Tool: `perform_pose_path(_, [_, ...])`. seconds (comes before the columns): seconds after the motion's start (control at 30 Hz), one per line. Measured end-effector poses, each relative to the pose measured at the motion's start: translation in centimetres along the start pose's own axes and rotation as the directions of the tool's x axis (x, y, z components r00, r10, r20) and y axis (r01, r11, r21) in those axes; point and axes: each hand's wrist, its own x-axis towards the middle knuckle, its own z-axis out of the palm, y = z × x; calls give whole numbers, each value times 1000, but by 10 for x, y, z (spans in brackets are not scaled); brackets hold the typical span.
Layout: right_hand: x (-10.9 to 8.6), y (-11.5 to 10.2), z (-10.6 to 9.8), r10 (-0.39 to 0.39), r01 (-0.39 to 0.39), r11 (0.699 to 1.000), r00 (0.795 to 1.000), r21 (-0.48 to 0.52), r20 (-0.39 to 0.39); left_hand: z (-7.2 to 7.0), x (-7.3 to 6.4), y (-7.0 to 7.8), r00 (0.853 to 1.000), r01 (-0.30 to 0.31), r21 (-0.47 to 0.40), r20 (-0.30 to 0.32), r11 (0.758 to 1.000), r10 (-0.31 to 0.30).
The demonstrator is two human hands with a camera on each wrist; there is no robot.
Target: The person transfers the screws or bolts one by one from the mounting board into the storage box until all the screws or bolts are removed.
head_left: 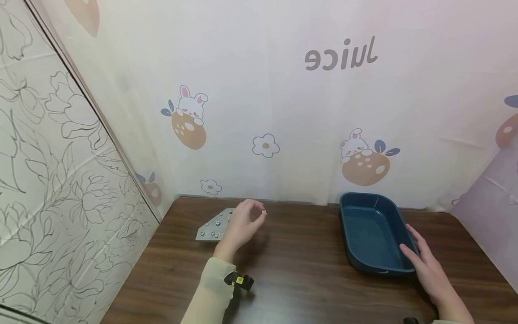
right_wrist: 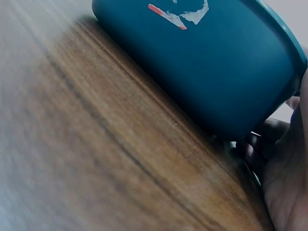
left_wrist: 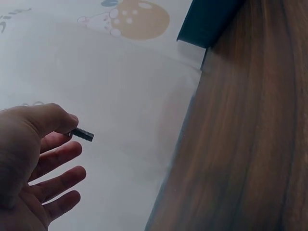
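My left hand (head_left: 243, 223) pinches a small threaded screw (left_wrist: 84, 134) between thumb and index finger, raised above the table. In the left wrist view its threaded end sticks out past the fingertips while the other fingers spread apart below. Just behind that hand in the head view is a grey metal plate (head_left: 209, 228) with several small screws or studs on it, partly covered by the hand. My right hand (head_left: 430, 265) grips the right side of a dark blue plastic bin (head_left: 378, 271); the thumb lies over the rim and the fingers go round the outside wall.
The dark wood table (head_left: 299, 270) meets a printed cloth backdrop (head_left: 299, 171) along its far edge. A flower-patterned panel (head_left: 73, 180) stands along the left side. On the bin's outer wall is a torn label (right_wrist: 180, 17).
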Motion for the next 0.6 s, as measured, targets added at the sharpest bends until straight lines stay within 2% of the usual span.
perform_pose_path(0.2, [2, 0, 0, 10, -10, 1000, 1000, -12, 1, -1, 4, 7, 1000, -15, -11, -2, 1000, 15])
perform_pose_path(0.4, [1, 1, 0, 9, -9, 1000, 1000, -17, -2, 4, 8, 11, 999, -35, 14, -8, 999, 36])
perform_pose_path(0.6, [1, 1, -1, 5, -5, 1000, 1000, -19, -2, 7, 11, 15, 1000, -27, 6, 4, 1000, 27])
